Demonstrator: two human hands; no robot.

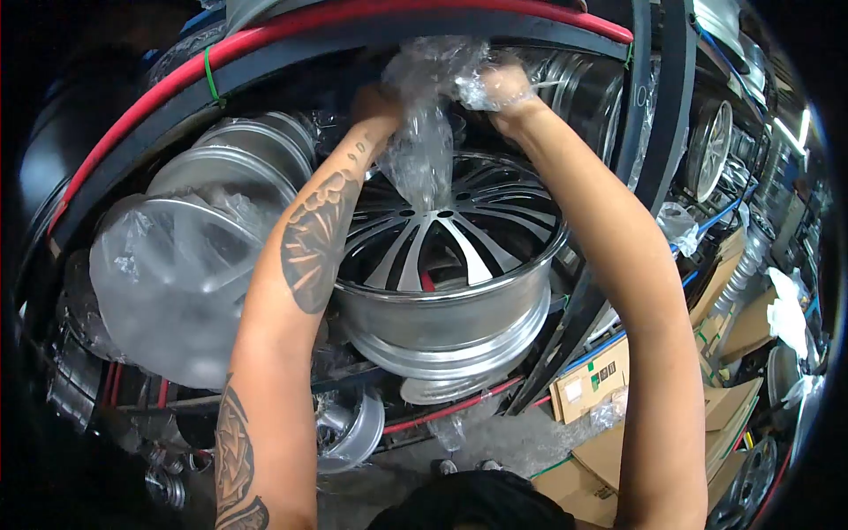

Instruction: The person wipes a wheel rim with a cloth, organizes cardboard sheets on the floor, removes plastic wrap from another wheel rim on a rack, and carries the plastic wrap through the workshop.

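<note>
Both arms reach up to a bunch of clear plastic wrap (428,132), which hangs down to the centre of a black and silver multi-spoke wheel rim (442,309). My right hand (502,87) is closed on the plastic at its upper right, slightly blurred. My left hand (378,104) is at the left side of the plastic, its fingers dark and hidden behind the wrap. The rim lies face up on the rack, below my hands and between my forearms.
Left of the rim, a plastic-wrapped wheel (168,283) lies by other silver rims (225,168). A red bar (327,19) crosses above, and a dark post (658,115) stands right. Cardboard (592,380) lies at lower right. Another rim (353,433) sits below.
</note>
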